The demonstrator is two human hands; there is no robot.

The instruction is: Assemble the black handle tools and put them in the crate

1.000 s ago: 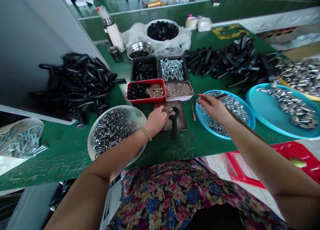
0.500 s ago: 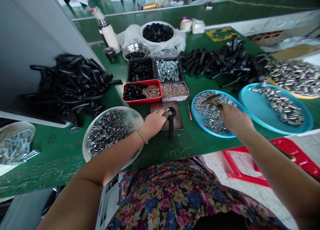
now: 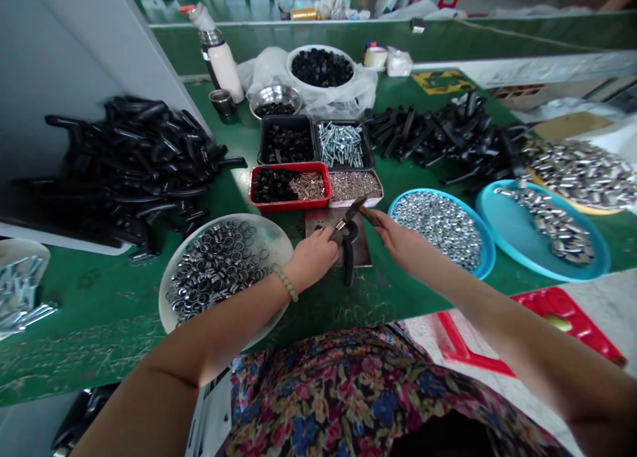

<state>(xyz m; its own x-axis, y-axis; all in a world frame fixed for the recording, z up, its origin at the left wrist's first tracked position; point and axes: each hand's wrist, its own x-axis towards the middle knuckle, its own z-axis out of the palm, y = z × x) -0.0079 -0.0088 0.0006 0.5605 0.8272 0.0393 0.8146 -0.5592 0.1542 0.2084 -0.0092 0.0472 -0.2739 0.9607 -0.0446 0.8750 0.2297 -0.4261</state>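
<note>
Just under the left fingers (image 3: 322, 245), a black-handled steel clamp (image 3: 348, 261) lies held, those fingers pressed together on it. Right fingers (image 3: 374, 219) pinch a small wooden-handled hammer (image 3: 354, 208).

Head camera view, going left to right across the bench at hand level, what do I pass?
Pile of black handles, white plate of metal rings, left hand, right hand, blue tray of silver nuts, teal tray of metal pieces

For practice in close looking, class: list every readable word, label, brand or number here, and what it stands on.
No text is readable. The yellow-and-black patch on the green bench is too blurred; the printed white sheet below the bench is too small.
</note>
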